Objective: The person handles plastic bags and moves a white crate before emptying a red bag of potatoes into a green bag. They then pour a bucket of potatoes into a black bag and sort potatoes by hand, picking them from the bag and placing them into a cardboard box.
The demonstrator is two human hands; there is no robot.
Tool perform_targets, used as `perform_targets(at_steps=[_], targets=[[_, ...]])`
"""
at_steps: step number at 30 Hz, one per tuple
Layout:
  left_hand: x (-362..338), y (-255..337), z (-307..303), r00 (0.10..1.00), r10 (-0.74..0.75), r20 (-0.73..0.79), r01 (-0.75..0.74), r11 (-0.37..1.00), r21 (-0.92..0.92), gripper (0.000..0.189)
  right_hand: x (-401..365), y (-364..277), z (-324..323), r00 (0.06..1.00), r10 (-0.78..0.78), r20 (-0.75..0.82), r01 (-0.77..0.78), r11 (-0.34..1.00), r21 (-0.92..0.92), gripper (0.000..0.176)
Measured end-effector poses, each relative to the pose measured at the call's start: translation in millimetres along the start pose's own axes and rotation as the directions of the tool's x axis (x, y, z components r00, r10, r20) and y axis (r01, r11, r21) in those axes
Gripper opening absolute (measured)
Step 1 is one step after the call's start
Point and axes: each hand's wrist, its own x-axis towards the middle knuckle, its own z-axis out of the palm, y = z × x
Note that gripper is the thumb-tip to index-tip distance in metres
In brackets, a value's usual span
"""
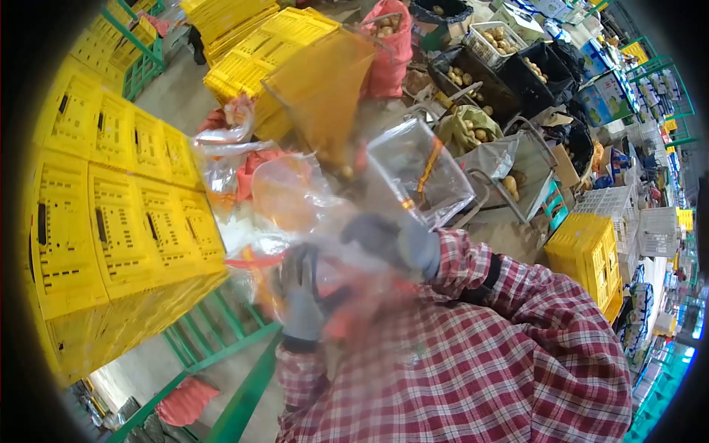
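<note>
My left hand [301, 295], in a grey glove, is closed on crumpled clear plastic bags with red and orange print. Just to its right is my right hand [391, 244], also gloved; its fingers are smeared by motion and overlap the plastic. The clear plastic bag [284, 192] bulges up in front of both hands. Something red and blurred lies below them, too smeared to name. Beyond my right hand, a metal frame stand [473, 184] holds an open clear bag [413, 166] with an orange and red stripe.
Stacked yellow crates [140, 214] rise close on the left, above a green metal frame [221, 332]. More yellow crates [273, 52] stand ahead. Potatoes fill a pink sack [388, 59], black-lined containers [469, 77] and a white basket [498, 40]. A yellow crate [583, 247] stands at right.
</note>
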Motion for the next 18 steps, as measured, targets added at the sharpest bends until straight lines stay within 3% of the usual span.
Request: perform_targets(at_steps=[2,3,5,6,7,8,10,12,13,15,17,18], targets=[[-10.2,-25.2,39.1,0.991,-0.136,0.019,0.137,0.970,-0.199,0.053,10.0,-6.5,-6.9,0.996,-0.078,0.040,0.082,0.993,-0.086,0.013],[-12.1,-39.8,51.0,0.973,-0.226,0.040,0.227,0.922,-0.314,0.050,12.6,-18.3,-12.9,0.996,-0.076,0.048,0.088,0.943,-0.321,0.016],[10.5,-43.5,35.9,0.937,-0.349,-0.028,0.309,0.860,-0.406,0.043,16.9,-41.4,-22.1,0.994,-0.104,0.014,0.104,0.949,-0.296,0.018],[28.5,-35.2,28.6,0.959,-0.246,-0.138,0.198,0.936,-0.289,0.042,21.3,-50.9,-25.9,0.994,-0.108,0.022,0.109,0.957,-0.268,0.019],[45.6,-33.9,10.2,0.968,-0.140,-0.210,0.118,0.986,-0.115,0.041,26.1,-59.5,-38.9,0.964,-0.241,0.111,0.256,0.736,-0.627,0.019],[55.4,-28.4,-6.4,0.965,-0.056,-0.257,0.078,0.994,0.076,0.041,43.0,-11.3,-74.4,0.976,-0.002,0.216,0.116,0.848,-0.517,0.021],[85.7,4.9,-20.9,0.948,-0.162,-0.272,0.189,0.979,0.074,0.042,66.7,17.3,-115.4,0.881,0.162,0.444,-0.064,0.972,-0.227,0.022],[109.3,17.3,-15.7,0.946,-0.163,-0.279,0.190,0.979,0.072,0.051,78.2,-32.1,-144.2,0.844,0.204,0.496,-0.099,0.968,-0.230,0.021],[115.1,29.4,-15.5,0.927,-0.210,-0.312,0.262,0.956,0.135,0.055,87.0,-44.2,-157.7,0.826,0.293,0.481,-0.057,0.893,-0.447,0.021],[125.1,51.7,-7.7,0.871,-0.264,-0.415,0.383,0.893,0.236,0.064,91.3,-54.5,-175.1,0.809,0.316,0.496,-0.154,0.928,-0.340,0.018],[126.7,67.1,-3.1,0.775,-0.360,-0.519,0.511,0.841,0.179,0.073,98.5,-60.7,-185.0,0.823,0.324,0.466,-0.256,0.945,-0.206,0.016],[121.1,75.9,-1.7,0.719,-0.407,-0.563,0.569,0.811,0.140,0.077,104.8,-56.2,-190.8,0.831,0.320,0.455,-0.203,0.936,-0.288,0.016]])
